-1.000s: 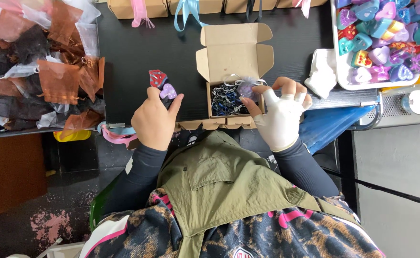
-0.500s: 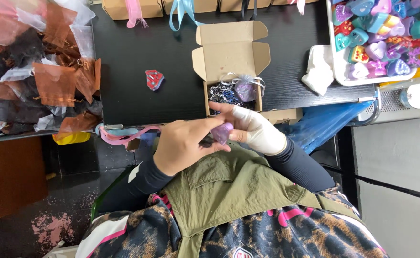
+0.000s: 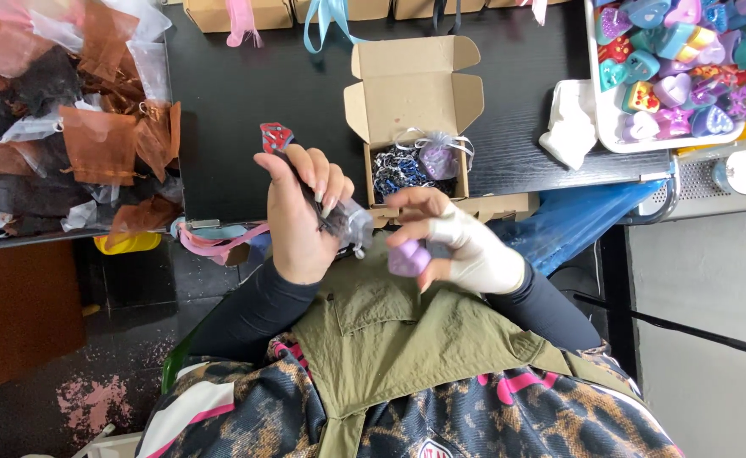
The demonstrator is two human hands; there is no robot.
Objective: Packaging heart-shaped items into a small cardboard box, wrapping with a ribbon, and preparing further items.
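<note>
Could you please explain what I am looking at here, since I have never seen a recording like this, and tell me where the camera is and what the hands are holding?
There is no machine: a person works with two hands, filmed by a camera worn on the head, looking down over their green vest.

The left hand grips a small sheer pouch. The right hand, partly wrapped in white, holds a small purple heart-shaped piece beside it.

On the black table stands an open cardboard box with a filled pouch inside. A red heart-shaped piece lies beside the left hand. At the far left is a pile of brown, black and white pouches; at the far right, a white tray of colourful heart-shaped pieces.
</note>
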